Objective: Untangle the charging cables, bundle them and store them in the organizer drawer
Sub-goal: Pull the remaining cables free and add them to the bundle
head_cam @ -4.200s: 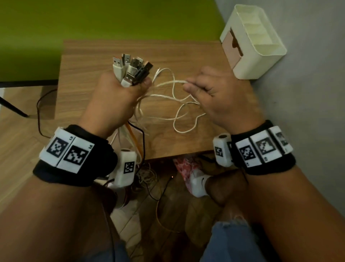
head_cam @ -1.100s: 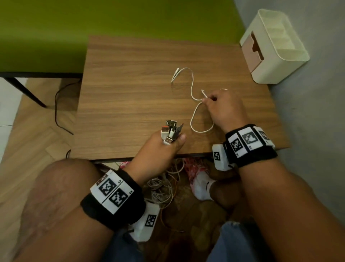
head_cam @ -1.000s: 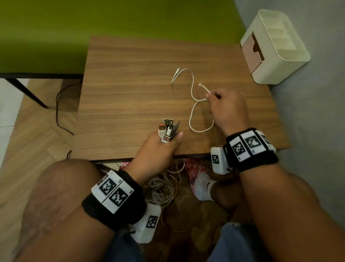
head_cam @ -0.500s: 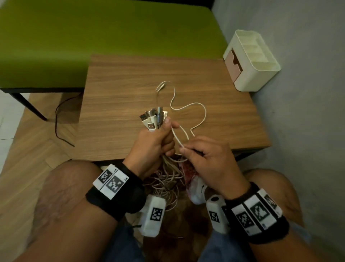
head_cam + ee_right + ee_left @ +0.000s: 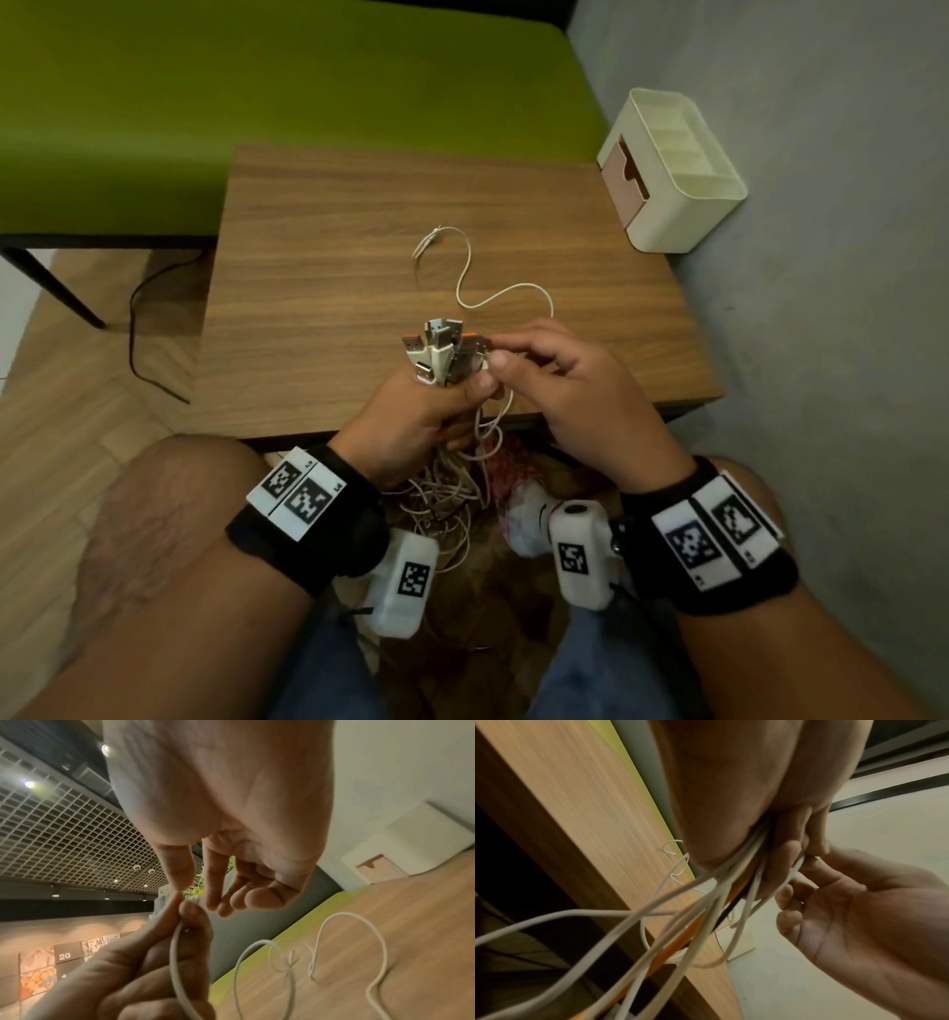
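My left hand [image 5: 436, 411] grips a bunch of charging cables just below their USB plugs [image 5: 441, 347], which stick up over the table's front edge. Their tails [image 5: 452, 493] hang in a tangle under the table. In the left wrist view the white, orange and black cords [image 5: 718, 894] fan out of my left fist [image 5: 777, 850]. My right hand [image 5: 495, 357] pinches a white cable [image 5: 797, 868] right beside the plugs. The rest of that white cable [image 5: 480, 295] snakes across the wooden table [image 5: 318, 257]. The cream organizer [image 5: 683, 154] has a pinkish drawer [image 5: 624, 180].
The organizer stands at the table's far right corner against the grey wall [image 5: 821, 257]. A green bench [image 5: 257, 103] runs behind the table. A black cord [image 5: 136, 329] lies on the floor at left. My knees [image 5: 169, 514] and a shoe [image 5: 524, 514] sit under the front edge.
My right hand left the table, took the white cable close to my left hand, then rose to the plugs. My left hand lifted the plug bunch slightly.
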